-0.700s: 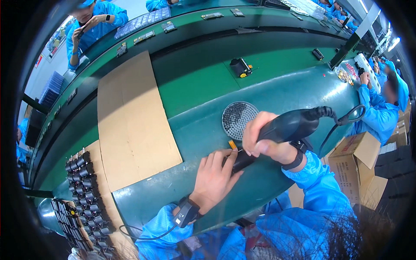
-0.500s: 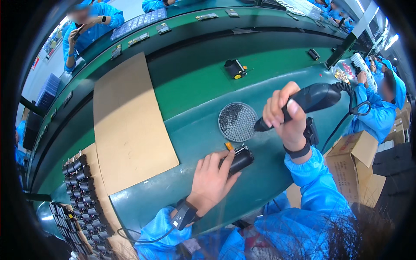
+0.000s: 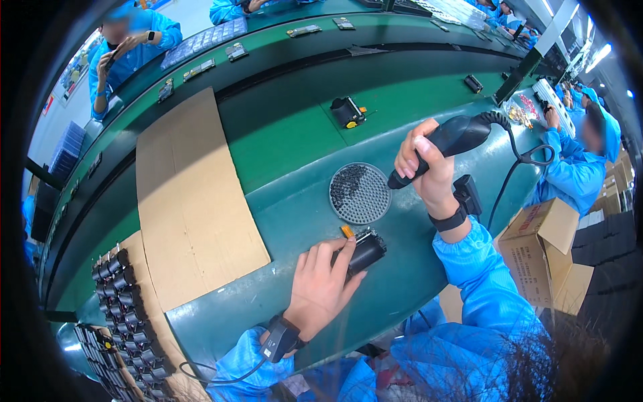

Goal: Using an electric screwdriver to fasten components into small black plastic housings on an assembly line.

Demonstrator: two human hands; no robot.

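Observation:
My right hand [image 3: 429, 164] is closed around a black electric screwdriver [image 3: 462, 137] with a coiled cord. The tool's tip is beside the right rim of a round grey perforated tray [image 3: 360, 214], where small dark screws [image 3: 349, 182] are heaped on the far left part. Closer to me, my left hand [image 3: 323, 278] grips a black rounded housing [image 3: 367, 256] against the green table. An orange ribbon tab [image 3: 347, 231] sticks up at its far edge, and my fingers hide its left end.
Cardboard [image 3: 194, 201] covers the table at left, beside rows of black parts [image 3: 130, 315]. Another black unit [image 3: 348, 112] lies on the green belt ahead. An open carton [image 3: 539, 258] stands at right. Co-workers [image 3: 589, 147] sit at right and across the line.
My right hand has raised the screwdriver tip slightly, farther from me along the tray's right side. The left hand keeps its hold on the black housing. The whole view has shifted slightly.

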